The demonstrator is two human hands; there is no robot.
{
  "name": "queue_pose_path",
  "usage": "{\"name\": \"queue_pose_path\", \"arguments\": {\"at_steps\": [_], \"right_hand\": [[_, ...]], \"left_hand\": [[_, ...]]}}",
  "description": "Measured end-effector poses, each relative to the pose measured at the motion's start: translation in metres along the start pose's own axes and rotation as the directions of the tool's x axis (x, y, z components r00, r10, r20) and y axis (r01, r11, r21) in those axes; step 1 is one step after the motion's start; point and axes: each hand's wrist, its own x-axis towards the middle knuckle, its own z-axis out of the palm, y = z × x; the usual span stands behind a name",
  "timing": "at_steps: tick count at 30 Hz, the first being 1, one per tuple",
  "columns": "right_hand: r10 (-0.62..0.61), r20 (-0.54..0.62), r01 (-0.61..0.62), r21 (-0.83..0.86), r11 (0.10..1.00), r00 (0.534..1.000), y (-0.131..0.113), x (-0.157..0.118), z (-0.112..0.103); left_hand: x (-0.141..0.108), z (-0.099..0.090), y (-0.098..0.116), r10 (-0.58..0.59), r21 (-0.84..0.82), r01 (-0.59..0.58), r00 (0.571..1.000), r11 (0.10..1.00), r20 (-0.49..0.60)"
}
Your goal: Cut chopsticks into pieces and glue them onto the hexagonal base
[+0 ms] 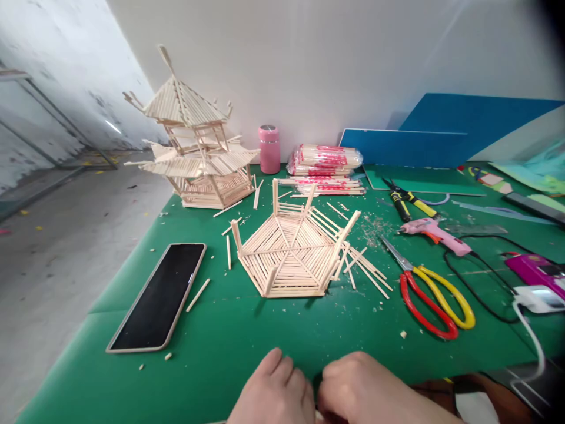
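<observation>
At the table's near edge my left hand [277, 391] and my right hand [353, 386] lie side by side with curled fingers. Their fingertips are hidden, so what they hold, if anything, I cannot make out. Ahead of them on the green table sits a hexagonal base [286, 250] built of wooden sticks, with short upright posts at its corners. Loose sticks [366, 271] lie against its right side. Behind it on the left stands a two-tiered stick pagoda [198, 147] with sloping roofs.
A phone [159, 297] lies at left. To the right are red-and-yellow scissors [432, 294], a pink glue gun [436, 234] with a black cord, and yellow-black pliers [409, 203]. Wrapped stick bundles [326, 168] and a pink flask [269, 150] stand by the wall, near blue boards [410, 147].
</observation>
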Motion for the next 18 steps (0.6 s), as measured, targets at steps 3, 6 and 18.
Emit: {"name": "queue_pose_path", "arguments": {"at_steps": [3,6,18], "right_hand": [[-0.156,-0.074,0.131,-0.262,0.956,0.985,0.004,-0.001,0.003],[-0.225,-0.143,0.167,-0.337,0.927,0.964,0.006,-0.003,0.000],[0.249,-0.323,-0.133,0.343,0.930,0.913,0.014,-0.017,-0.041]], "left_hand": [[0.006,0.000,-0.005,0.104,-0.019,-0.102,0.987,0.995,0.118],[0.011,-0.006,-0.007,0.168,-0.073,-0.155,0.952,0.985,0.257],[0.031,-0.035,-0.031,-0.223,-0.620,0.699,0.708,0.356,0.670]]}}
